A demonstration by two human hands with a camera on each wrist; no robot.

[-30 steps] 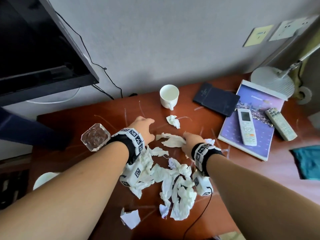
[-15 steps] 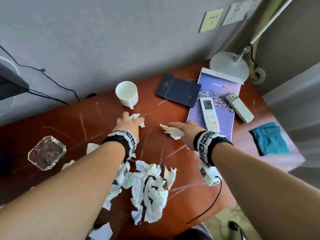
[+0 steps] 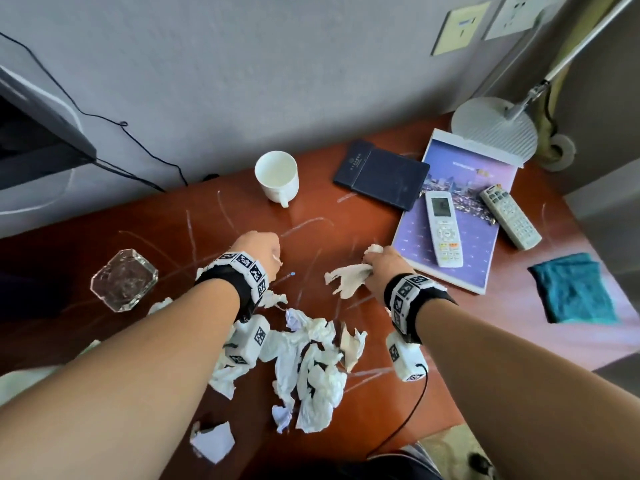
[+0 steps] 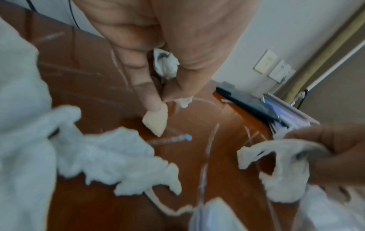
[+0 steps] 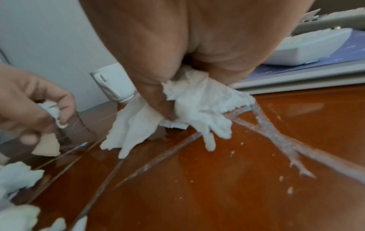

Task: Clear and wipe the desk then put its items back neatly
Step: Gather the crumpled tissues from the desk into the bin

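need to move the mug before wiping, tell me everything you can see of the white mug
The white mug looks like glazed ceramic, with plain round walls and a single handle pointing toward the person. It stands upright on the reddish-brown desk near the wall, left of the dark blue folder. Its inside looks empty. Neither hand touches it, and no tissue lies against it. The right wrist view shows its handle side and base resting flat.

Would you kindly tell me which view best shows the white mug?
The head view: the white mug stands whole on the desk near the wall, its inside visible. The right wrist view catches only its handle side, partly behind the right hand; the left wrist view misses it.
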